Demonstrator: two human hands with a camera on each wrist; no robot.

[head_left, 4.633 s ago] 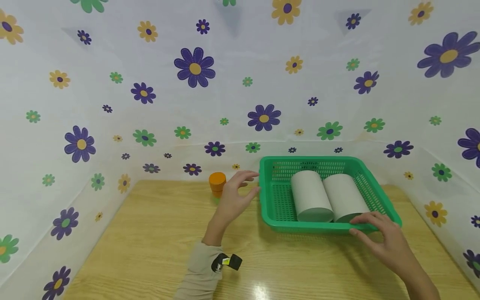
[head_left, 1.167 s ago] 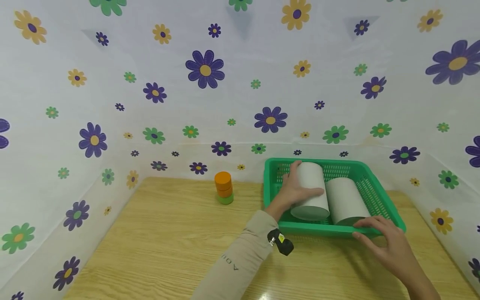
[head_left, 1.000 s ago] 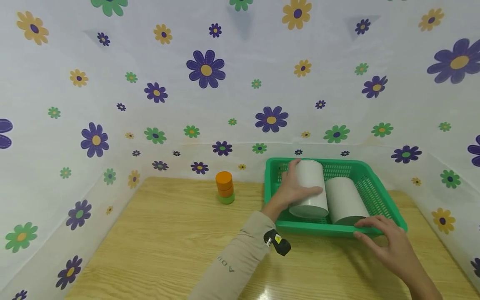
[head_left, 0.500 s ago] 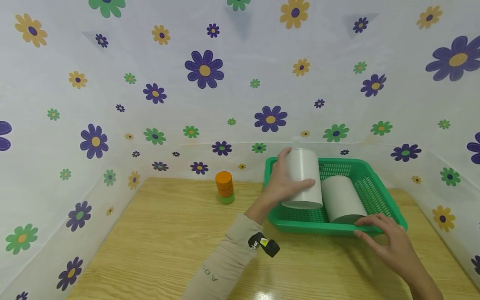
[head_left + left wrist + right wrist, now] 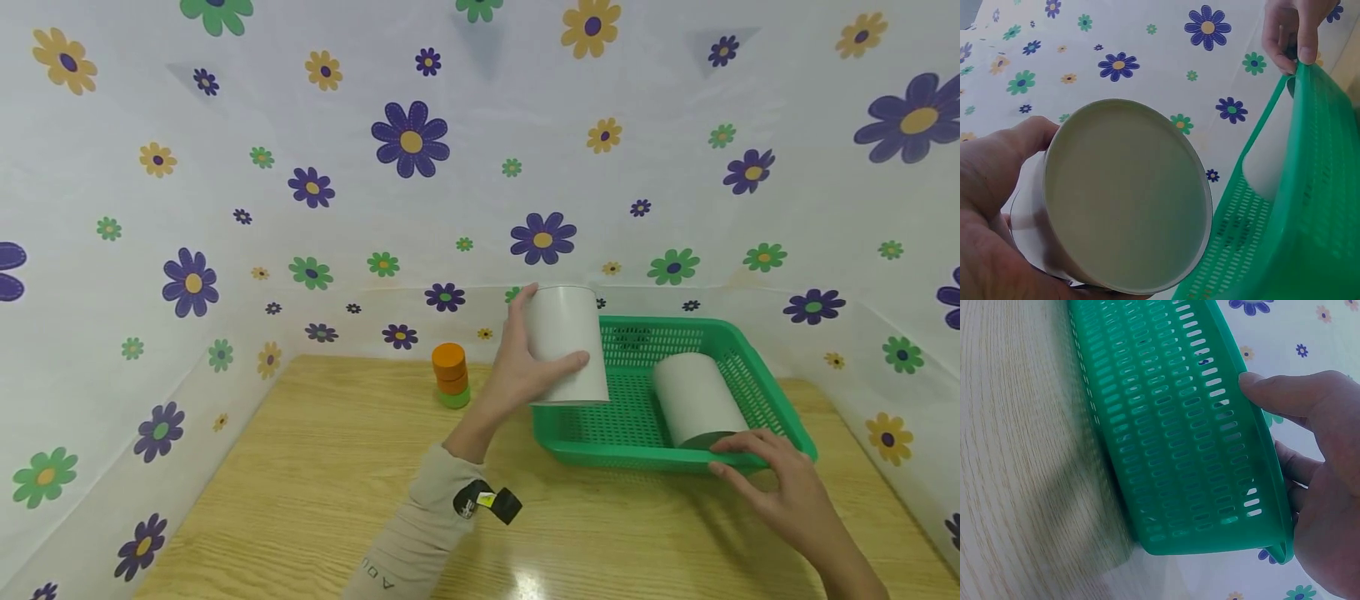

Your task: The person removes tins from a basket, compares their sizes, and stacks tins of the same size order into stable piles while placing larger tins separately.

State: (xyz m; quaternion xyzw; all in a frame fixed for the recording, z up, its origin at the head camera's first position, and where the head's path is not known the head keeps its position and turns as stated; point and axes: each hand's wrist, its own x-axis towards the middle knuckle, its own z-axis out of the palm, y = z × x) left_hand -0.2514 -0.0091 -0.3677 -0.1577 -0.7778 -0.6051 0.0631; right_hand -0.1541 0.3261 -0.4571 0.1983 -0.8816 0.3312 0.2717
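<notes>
My left hand grips a white cylindrical canister, fingers round its far left side and thumb across its front. It is raised at the left end of a green plastic basket, overlapping the rim in the head view. In the left wrist view the canister's flat round end faces the camera. A second white canister lies on its side in the basket's right half. My right hand pinches the basket's near rim at the right corner; the right wrist view shows the thumb on the outer side.
Left of the basket, near the back of the wooden table, stands a small stack of two orange pieces over a green one. A white flower-patterned sheet encloses the table at the back and sides.
My left hand reached into the basket, took hold of the left canister, lifted it and carried it left towards the basket's left rim. The right hand keeps its hold on the rim.
</notes>
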